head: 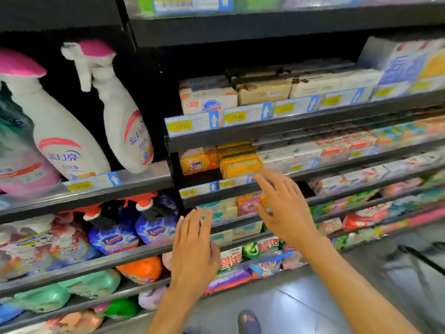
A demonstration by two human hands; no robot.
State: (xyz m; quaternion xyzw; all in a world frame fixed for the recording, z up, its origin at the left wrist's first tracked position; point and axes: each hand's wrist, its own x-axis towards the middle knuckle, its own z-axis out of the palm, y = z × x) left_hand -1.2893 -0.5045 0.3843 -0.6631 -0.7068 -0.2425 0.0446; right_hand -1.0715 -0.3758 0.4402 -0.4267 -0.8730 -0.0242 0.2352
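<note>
Right hand (286, 208) just below yellow pack (242, 166)

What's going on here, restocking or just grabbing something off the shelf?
A person stands at a store shelf of soaps and detergents, both hands empty. The right hand, fingers spread, reaches up toward the stacked yellow boxes, which sit right of an OMO pack. Its fingertips are at the boxes' lower edge; contact can't be told, and there is no grip yet. The left hand hovers open lower down, in front of the shelves. Nothing shows whether this is stocking or picking.
</note>
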